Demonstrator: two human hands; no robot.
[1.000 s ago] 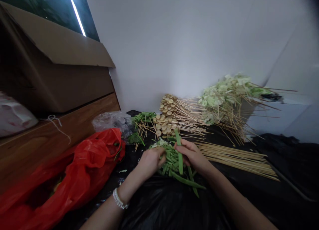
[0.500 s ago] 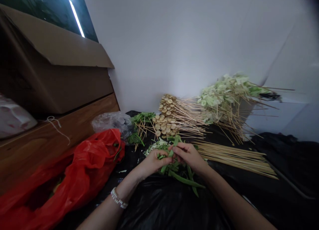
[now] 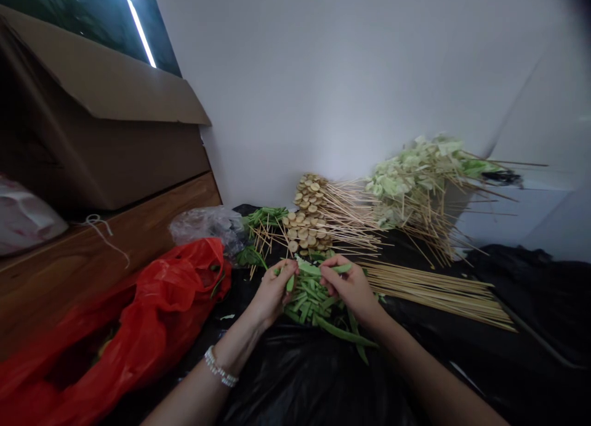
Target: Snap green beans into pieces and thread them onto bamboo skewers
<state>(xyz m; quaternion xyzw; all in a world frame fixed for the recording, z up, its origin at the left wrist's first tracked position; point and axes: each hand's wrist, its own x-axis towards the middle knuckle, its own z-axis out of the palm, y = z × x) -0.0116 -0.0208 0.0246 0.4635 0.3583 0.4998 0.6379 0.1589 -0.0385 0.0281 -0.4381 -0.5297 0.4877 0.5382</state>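
Observation:
My left hand point(image 3: 272, 287) and my right hand point(image 3: 349, 284) both pinch one green bean pod point(image 3: 318, 269), which stretches level between them. A short bean piece hangs from my left fingers. Below the hands lies a pile of cut green bean pieces point(image 3: 314, 303) and a few whole pods point(image 3: 344, 333) on black plastic sheeting point(image 3: 323, 383). A beaded bracelet is on my left wrist.
Bare bamboo skewers point(image 3: 438, 290) lie to the right. Behind are skewered round slices point(image 3: 309, 220), skewered pale green leaves point(image 3: 415, 180) and green stalks point(image 3: 265, 217). A red plastic bag point(image 3: 152, 315), a clear bag point(image 3: 207, 226), a wooden ledge and a cardboard box point(image 3: 106, 124) stand at left.
A second ago my right hand held a pod upright over the pile. Both hands then met on it and have since drawn apart, with the pod now held level between them.

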